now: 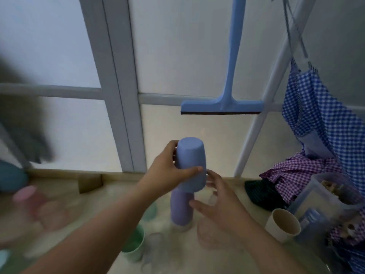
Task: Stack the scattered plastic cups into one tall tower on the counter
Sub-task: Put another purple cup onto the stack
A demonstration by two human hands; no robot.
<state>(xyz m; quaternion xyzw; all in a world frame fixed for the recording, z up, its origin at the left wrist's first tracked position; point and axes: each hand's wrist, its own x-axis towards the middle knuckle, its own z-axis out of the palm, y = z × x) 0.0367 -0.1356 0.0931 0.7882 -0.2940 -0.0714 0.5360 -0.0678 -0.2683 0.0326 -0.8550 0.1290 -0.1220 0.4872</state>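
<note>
My left hand (167,171) grips an upside-down blue cup (190,163), held tilted just above a purple cup (180,208) that stands upside down on the counter (110,186). My right hand (219,202) hovers open beside the purple cup, fingers spread, holding nothing. A green cup (134,244) stands upright near my left forearm, with a second green cup (150,211) partly hidden behind the arm. A clear cup (156,246) sits next to the green one. A pink cup (24,192) lies blurred at the left. A cream cup (283,224) stands upright at the right.
A blue squeegee (222,107) hangs against the frosted window above the stack. Checked cloths (296,175) and a clear plastic container (331,194) crowd the counter's right end. A teal object (10,178) sits at the far left.
</note>
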